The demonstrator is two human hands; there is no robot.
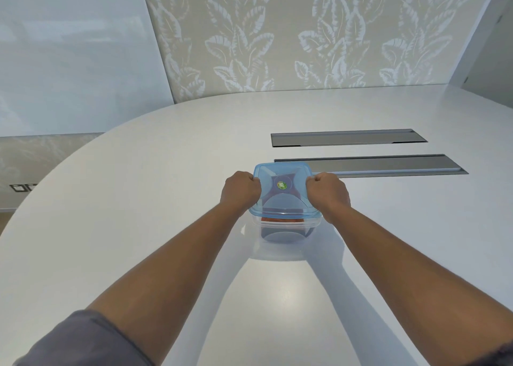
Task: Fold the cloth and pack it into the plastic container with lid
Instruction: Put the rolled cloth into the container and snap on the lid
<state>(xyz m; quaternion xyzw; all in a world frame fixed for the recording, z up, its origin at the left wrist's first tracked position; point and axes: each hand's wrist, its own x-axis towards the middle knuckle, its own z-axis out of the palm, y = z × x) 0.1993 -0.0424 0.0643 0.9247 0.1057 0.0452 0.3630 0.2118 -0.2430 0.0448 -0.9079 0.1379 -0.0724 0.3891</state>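
A clear plastic container stands on the white table, with a translucent blue lid sitting on top of it. A green round sticker marks the lid's centre. Through the wall I see a dark cloth with an orange-red part inside. My left hand grips the lid's left edge, fingers curled. On the opposite side, my right hand holds the right edge the same way.
Two long grey metal cable hatches are set into the table beyond the container, the nearer one just behind it. A leaf-patterned wall rises at the back. The table's curved edge runs along the left.
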